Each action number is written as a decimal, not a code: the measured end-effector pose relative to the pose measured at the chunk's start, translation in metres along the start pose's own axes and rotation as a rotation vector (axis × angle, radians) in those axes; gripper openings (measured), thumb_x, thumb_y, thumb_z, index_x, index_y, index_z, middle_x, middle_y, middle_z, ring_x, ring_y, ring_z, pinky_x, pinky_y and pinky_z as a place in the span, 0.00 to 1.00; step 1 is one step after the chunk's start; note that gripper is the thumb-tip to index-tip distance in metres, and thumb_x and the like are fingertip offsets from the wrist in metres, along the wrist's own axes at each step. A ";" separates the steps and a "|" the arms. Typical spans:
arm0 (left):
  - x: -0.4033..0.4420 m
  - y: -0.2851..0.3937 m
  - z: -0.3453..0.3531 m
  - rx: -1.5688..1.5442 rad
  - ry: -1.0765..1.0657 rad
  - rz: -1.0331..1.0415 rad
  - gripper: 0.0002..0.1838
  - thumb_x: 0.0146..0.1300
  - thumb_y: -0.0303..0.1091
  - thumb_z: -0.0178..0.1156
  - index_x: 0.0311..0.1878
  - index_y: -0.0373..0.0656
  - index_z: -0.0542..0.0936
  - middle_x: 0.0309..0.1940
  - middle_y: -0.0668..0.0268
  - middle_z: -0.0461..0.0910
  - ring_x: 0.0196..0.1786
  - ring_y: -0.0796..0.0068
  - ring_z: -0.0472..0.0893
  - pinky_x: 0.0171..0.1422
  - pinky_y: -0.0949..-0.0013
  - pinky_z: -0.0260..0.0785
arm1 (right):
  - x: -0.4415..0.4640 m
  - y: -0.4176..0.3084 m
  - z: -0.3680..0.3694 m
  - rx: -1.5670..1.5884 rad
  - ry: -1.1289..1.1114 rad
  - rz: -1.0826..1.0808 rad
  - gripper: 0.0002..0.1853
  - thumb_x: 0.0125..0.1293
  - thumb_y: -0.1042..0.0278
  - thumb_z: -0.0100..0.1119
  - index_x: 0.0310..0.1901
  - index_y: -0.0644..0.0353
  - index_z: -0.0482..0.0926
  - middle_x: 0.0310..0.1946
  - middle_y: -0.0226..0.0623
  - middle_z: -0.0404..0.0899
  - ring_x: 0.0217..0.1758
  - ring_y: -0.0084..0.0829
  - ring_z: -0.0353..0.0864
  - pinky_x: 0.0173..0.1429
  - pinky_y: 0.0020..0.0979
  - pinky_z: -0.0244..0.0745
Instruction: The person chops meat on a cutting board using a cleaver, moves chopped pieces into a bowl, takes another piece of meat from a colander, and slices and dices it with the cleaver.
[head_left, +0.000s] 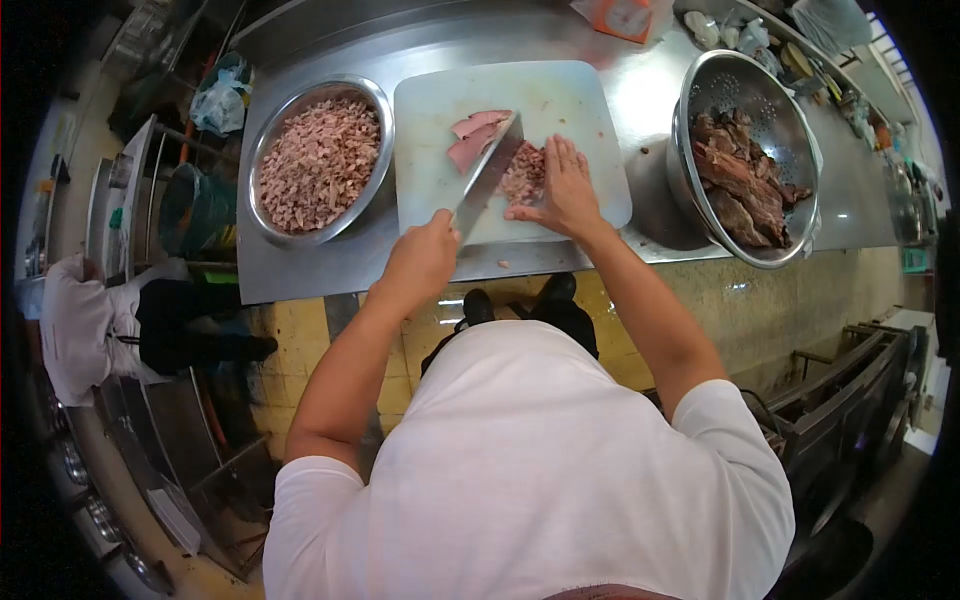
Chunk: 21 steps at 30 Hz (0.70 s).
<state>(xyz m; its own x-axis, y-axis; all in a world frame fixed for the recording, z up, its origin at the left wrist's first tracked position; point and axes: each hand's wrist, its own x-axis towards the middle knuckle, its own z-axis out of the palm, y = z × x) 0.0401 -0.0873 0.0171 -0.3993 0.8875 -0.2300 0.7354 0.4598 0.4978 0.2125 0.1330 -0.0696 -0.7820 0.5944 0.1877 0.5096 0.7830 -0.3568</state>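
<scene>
My left hand (424,256) is wrapped round the handle of a large kitchen knife (488,178), whose broad blade points away from me over the white cutting board (420,110). Flat pink meat slices (475,140) lie to the left of the blade. On its right is a small pile of chopped meat (522,175). My right hand (563,188) rests against the right side of this pile, fingers stretched out and thumb apart. Part of the pile is hidden by the blade and my hand.
Left of the board stands a steel bowl (386,150) heaped with diced meat (318,168). To the right, a steel colander (712,70) holds large dark meat pieces (745,185). An orange scale (622,18) sits at the back of the steel table (450,40). Another person (80,325) stands at far left.
</scene>
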 end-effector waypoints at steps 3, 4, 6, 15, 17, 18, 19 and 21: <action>-0.004 -0.021 -0.004 -0.482 -0.132 -0.182 0.09 0.77 0.35 0.56 0.48 0.38 0.74 0.27 0.52 0.82 0.25 0.55 0.83 0.32 0.53 0.76 | 0.015 -0.010 0.007 0.011 -0.033 -0.017 0.72 0.49 0.19 0.71 0.80 0.73 0.54 0.81 0.61 0.56 0.87 0.57 0.50 0.87 0.52 0.45; -0.004 -0.029 -0.005 -0.713 -0.232 -0.304 0.09 0.79 0.36 0.55 0.48 0.38 0.75 0.23 0.61 0.79 0.20 0.66 0.80 0.26 0.60 0.74 | 0.017 -0.011 0.010 0.060 -0.021 -0.048 0.68 0.52 0.23 0.71 0.79 0.72 0.56 0.80 0.60 0.58 0.86 0.57 0.52 0.87 0.52 0.47; -0.004 -0.039 0.016 -0.833 -0.269 -0.297 0.10 0.80 0.38 0.53 0.51 0.41 0.74 0.21 0.71 0.72 0.16 0.80 0.72 0.19 0.70 0.68 | 0.018 -0.013 0.012 0.102 -0.012 -0.075 0.63 0.56 0.26 0.71 0.79 0.71 0.58 0.78 0.60 0.61 0.85 0.57 0.54 0.86 0.52 0.49; 0.027 0.032 0.080 -1.192 -0.291 -0.249 0.12 0.79 0.38 0.56 0.48 0.44 0.64 0.21 0.67 0.72 0.16 0.75 0.73 0.19 0.65 0.71 | 0.030 -0.035 0.023 0.512 0.380 0.109 0.19 0.70 0.65 0.62 0.59 0.64 0.78 0.62 0.54 0.77 0.65 0.55 0.77 0.70 0.45 0.73; 0.024 0.030 0.069 -1.199 -0.236 -0.226 0.12 0.78 0.37 0.57 0.45 0.43 0.65 0.20 0.67 0.73 0.16 0.75 0.74 0.18 0.66 0.70 | 0.039 -0.049 0.022 0.498 0.398 0.068 0.18 0.70 0.66 0.63 0.58 0.64 0.79 0.61 0.53 0.78 0.64 0.55 0.78 0.69 0.45 0.74; 0.020 0.026 0.057 -1.205 -0.224 -0.227 0.12 0.78 0.37 0.57 0.45 0.43 0.65 0.20 0.67 0.73 0.16 0.75 0.74 0.18 0.66 0.70 | 0.047 -0.060 0.020 0.495 0.433 0.034 0.17 0.70 0.67 0.63 0.57 0.64 0.79 0.60 0.52 0.79 0.62 0.55 0.79 0.67 0.45 0.75; 0.013 0.020 0.038 -1.185 -0.140 -0.217 0.10 0.77 0.36 0.56 0.44 0.43 0.67 0.20 0.67 0.73 0.16 0.75 0.75 0.19 0.67 0.70 | 0.060 -0.080 0.015 0.518 0.436 -0.026 0.16 0.70 0.68 0.63 0.55 0.65 0.80 0.58 0.52 0.80 0.61 0.55 0.80 0.66 0.45 0.76; -0.006 0.008 -0.006 -1.160 0.004 -0.244 0.07 0.77 0.34 0.56 0.44 0.42 0.70 0.20 0.67 0.73 0.16 0.76 0.75 0.19 0.68 0.69 | 0.086 -0.135 -0.004 0.516 0.422 -0.163 0.16 0.69 0.68 0.65 0.55 0.65 0.81 0.58 0.52 0.80 0.61 0.54 0.80 0.65 0.45 0.76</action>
<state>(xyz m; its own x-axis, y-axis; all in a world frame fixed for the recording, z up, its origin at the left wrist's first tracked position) 0.0448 -0.0893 0.0278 -0.4634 0.7792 -0.4220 -0.2956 0.3130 0.9026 0.0778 0.0797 -0.0019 -0.5739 0.5787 0.5795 0.0791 0.7435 -0.6641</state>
